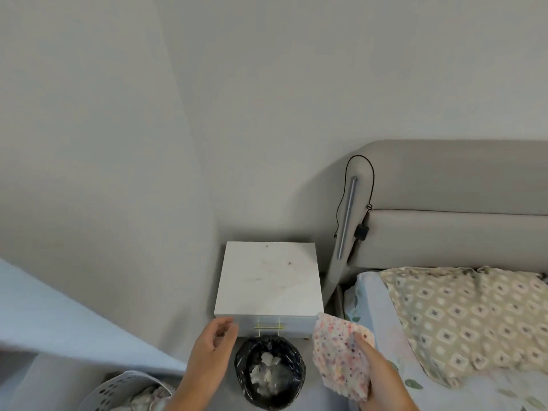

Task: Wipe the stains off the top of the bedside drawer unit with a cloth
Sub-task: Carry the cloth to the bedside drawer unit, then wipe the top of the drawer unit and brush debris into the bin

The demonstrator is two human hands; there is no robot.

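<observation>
A bed [444,336] is lying right of the white drawer unit [268,280], whose top is showing faint, possibly smeared stains. The right hand [382,378] is gripping a spotted cloth [341,354] near its front corner; the left hand [212,351] is hovering half-open, holding nothing.

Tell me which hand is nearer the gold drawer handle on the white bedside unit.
Left. The left hand hovers just left of the gold drawer handle; the right hand, gripping the dotted cloth, sits lower right, farther off.

Matt white smooth drawer unit top [268,280], nubbly speckled cloth [341,355], glossy black plastic bin liner [269,372].
</observation>
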